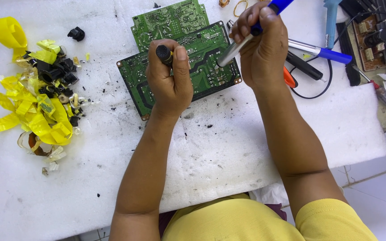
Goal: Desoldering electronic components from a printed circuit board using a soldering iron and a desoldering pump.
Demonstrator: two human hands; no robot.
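Your left hand fists a black-tipped tool on the green circuit board, right hand fingers pinching a blue-handled soldering iron, yellow tape scraps well left.

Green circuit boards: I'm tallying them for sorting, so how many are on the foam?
2. One lies under both hands; another sits behind it, partly covered. More could be hidden beneath.

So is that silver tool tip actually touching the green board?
Cannot tell. The head view shows the tool in the right hand, its tip over the board; no contact or gap shows.
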